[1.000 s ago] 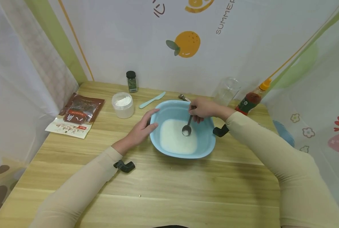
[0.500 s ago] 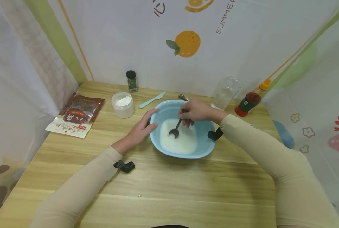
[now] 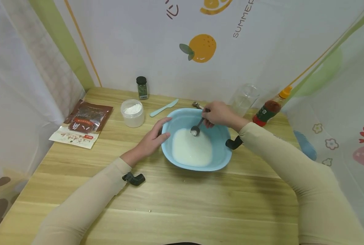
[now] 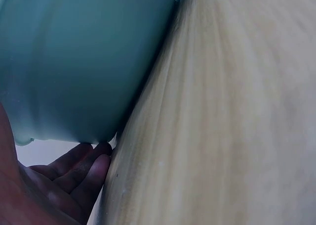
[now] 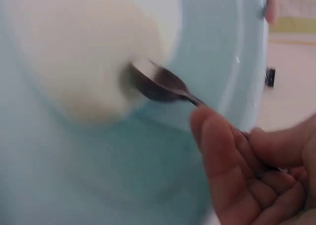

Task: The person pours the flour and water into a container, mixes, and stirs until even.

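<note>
A light-blue basin (image 3: 220, 160) stands on the table, with milky white liquid (image 3: 191, 153) in its bottom. My left hand (image 3: 149, 139) holds the basin's left side, thumb and forefinger over the rim. In the left wrist view, the other fingers (image 4: 91, 173) touch the outer wall low down. My right hand (image 3: 220, 114) reaches over the basin's far right side and pinches the thin handle of a dark metal spoon (image 3: 195, 130). Something white lies in the spoon's bowl, which is above or at the liquid near its far edge; I cannot tell which.
A tub of white powder (image 3: 133, 114), a pale-blue plastic knife (image 3: 163, 108), a spice jar (image 3: 142, 88) and a brown packet (image 3: 82, 123) lie left and behind. Measuring spoons (image 3: 196, 105), a clear glass (image 3: 244, 100) and a red sauce bottle (image 3: 269, 109) stand behind, rightward.
The spoon has swept left and toward the person through the liquid, then back up toward the basin's far side with my right hand. The left hand has stayed at the rim.
</note>
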A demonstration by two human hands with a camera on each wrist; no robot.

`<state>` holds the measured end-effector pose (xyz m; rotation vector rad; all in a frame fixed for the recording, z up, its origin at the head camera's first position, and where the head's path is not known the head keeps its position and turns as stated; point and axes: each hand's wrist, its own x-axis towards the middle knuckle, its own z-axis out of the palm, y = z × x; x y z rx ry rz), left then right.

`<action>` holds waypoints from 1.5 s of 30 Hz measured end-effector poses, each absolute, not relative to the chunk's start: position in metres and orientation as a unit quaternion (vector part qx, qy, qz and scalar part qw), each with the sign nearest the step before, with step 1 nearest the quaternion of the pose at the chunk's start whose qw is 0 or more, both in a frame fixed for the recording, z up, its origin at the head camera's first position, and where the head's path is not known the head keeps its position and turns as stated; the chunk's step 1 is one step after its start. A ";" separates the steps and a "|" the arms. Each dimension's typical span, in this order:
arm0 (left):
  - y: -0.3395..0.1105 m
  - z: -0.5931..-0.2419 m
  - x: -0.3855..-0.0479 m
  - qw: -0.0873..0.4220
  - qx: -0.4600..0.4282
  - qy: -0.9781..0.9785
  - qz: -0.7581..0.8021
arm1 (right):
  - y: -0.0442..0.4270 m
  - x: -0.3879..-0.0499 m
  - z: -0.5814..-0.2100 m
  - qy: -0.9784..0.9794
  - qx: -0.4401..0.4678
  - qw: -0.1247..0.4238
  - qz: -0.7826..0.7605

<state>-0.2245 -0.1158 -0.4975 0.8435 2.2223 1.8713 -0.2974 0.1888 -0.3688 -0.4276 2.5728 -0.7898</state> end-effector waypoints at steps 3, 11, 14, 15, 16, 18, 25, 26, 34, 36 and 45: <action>-0.115 -0.498 -0.224 0.063 0.277 0.733 0.618 | 0.176 -0.292 -0.375 0.922 -0.147 0.188 -0.303; -0.115 -0.506 -0.229 0.063 0.290 0.722 0.625 | 0.157 -0.272 -0.385 0.868 -0.205 0.254 -0.374; -0.116 -0.496 -0.223 0.062 0.280 0.732 0.618 | 0.162 -0.268 -0.383 0.851 -0.243 0.304 -0.353; -0.117 -0.496 -0.223 0.058 0.277 0.736 0.615 | 0.165 -0.267 -0.382 0.847 -0.258 0.318 -0.339; -0.117 -0.496 -0.223 0.055 0.276 0.739 0.612 | 0.169 -0.266 -0.379 0.843 -0.271 0.333 -0.324; -0.118 -0.495 -0.223 0.052 0.273 0.744 0.608 | 0.177 -0.267 -0.374 0.838 -0.289 0.360 -0.293; -0.118 -0.492 -0.224 0.061 0.267 0.743 0.611 | 0.205 -0.279 -0.357 0.889 -0.257 0.335 -0.177; -0.118 -0.492 -0.224 0.063 0.266 0.744 0.610 | 0.208 -0.280 -0.354 0.898 -0.252 0.322 -0.165; -0.118 -0.499 -0.226 0.053 0.275 0.738 0.613 | 0.200 -0.291 -0.354 0.950 -0.210 0.185 -0.136; -0.119 -0.502 -0.227 0.050 0.283 0.731 0.619 | 0.193 -0.291 -0.358 0.953 -0.206 0.163 -0.149; -0.119 -0.506 -0.230 0.051 0.293 0.721 0.626 | 0.164 -0.281 -0.375 0.898 -0.248 0.211 -0.295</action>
